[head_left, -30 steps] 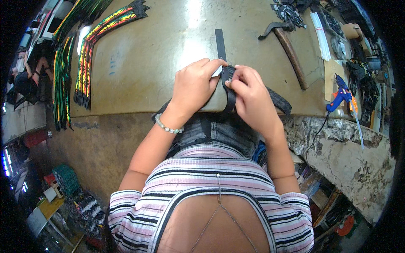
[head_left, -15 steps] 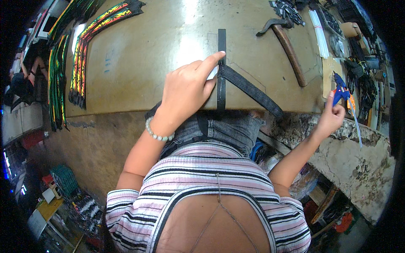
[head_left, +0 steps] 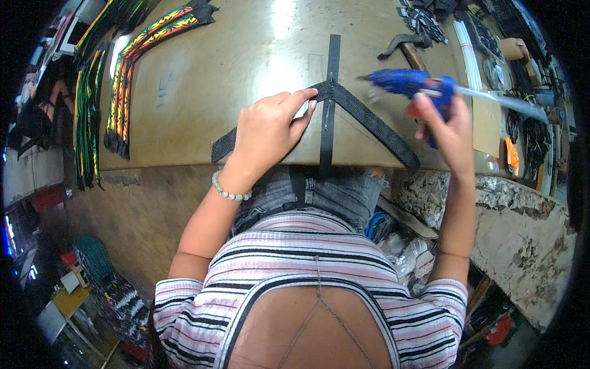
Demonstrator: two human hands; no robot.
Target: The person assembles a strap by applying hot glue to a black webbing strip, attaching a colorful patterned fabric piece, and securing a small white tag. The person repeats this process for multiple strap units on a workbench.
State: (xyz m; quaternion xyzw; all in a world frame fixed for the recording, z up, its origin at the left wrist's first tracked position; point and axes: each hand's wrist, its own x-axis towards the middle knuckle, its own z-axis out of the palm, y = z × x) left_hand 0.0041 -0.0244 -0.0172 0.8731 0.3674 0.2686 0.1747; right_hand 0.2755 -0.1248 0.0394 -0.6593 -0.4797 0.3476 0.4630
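My left hand [head_left: 267, 129] pinches a black webbing strap [head_left: 376, 130] near its bend, thumb and index finger closed on it. A small white piece [head_left: 302, 109] shows between those fingers; its kind is unclear. The strap lies across a narrow dark strip [head_left: 334, 58] on the table, one arm slanting toward the front edge at right. Its other end emerges left of my wrist. My right hand [head_left: 447, 126] is wrapped round a blue hot glue gun [head_left: 399, 81], slightly blurred, nozzle pointing left toward the strap's bend. A whitish glue stick [head_left: 507, 103] protrudes from the gun's back.
A hammer [head_left: 413, 55] lies beyond the glue gun. Patterned straps [head_left: 120, 104] rest at the table's left. Black clips [head_left: 424, 23], white sticks [head_left: 468, 55], a tan board [head_left: 487, 126] and an orange item [head_left: 512, 157] lie along the right side.
My right hand has lifted the glue gun from the right side and brought it left, near the strap. My left hand keeps its pinch; the strap and strip have shifted slightly right.
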